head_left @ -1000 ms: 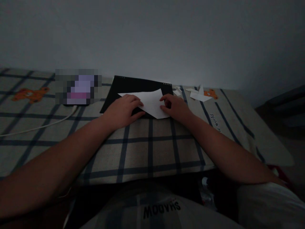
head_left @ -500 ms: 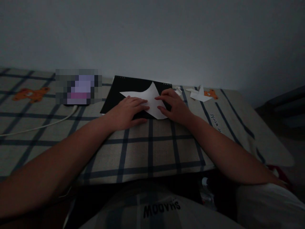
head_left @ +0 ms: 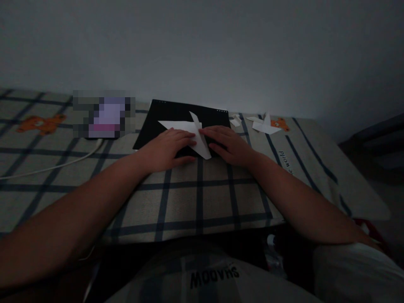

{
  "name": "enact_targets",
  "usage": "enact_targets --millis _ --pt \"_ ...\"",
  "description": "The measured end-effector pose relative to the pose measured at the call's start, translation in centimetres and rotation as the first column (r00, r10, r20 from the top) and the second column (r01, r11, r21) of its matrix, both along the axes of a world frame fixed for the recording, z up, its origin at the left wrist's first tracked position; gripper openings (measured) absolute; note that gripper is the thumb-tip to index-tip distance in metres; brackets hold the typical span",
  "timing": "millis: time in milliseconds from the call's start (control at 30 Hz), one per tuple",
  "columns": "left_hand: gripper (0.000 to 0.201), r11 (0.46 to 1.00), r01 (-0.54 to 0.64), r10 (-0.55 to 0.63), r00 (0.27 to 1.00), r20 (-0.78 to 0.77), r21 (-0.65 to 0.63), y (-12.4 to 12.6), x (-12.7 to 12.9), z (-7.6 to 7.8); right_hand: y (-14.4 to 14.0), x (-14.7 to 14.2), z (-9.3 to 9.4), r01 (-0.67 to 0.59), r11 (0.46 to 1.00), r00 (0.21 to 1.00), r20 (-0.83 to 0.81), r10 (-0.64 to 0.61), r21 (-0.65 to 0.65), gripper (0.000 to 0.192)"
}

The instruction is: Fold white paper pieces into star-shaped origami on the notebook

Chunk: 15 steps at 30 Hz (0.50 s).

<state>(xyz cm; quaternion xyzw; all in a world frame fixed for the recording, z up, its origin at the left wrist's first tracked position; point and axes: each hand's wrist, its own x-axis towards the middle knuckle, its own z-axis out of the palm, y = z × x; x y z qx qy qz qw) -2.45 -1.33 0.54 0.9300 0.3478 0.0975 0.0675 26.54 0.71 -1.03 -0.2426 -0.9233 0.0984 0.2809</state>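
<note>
A white sheet of paper (head_left: pixel 181 125), partly folded, rests on a black spiral-bound notebook (head_left: pixel 172 110). Its narrow right-hand flap is bent up and leans leftward. My left hand (head_left: pixel 167 149) lies on the left part of the paper, fingers stretched out flat and thumb apart. Against the flap's right side, my right hand (head_left: pixel 230 145) touches the fold with its extended fingertips. The thumb of that hand is separate, lower down over the notebook. Both hands cover parts of the paper and notebook.
On the checked tablecloth (head_left: pixel 214 202), a charging phone (head_left: pixel 107 118) with a white cable (head_left: pixel 69 162) lies left. Small folded paper (head_left: pixel 235 120) and a larger folded paper figure (head_left: pixel 266 125) sit right of the notebook. A wall (head_left: pixel 202 50) backs the table; a bottle (head_left: pixel 274 256) is below its front edge.
The paper's right portion has gone from spread out to folded up and over leftward. My right hand has shifted slightly left and flattened against it; my left hand stays nearly in place.
</note>
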Motion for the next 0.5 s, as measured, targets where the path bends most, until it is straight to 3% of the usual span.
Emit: enact_targets --millis 367,500 --pt "0.054 0.995 0.091 -0.089 0.995 0.051 -0.045 -0.07 0.2 0.51 0.86 -0.02 -0.92 0.085 0.994 0.983 0.168 -0.072 -0.07 0.068" --pt "0.055 0.998 0.028 -0.021 0.994 0.106 -0.059 -0.23 0.1 0.28 0.64 -0.5 -0.96 0.114 0.99 0.971 0.221 -0.094 -0.08 0.067"
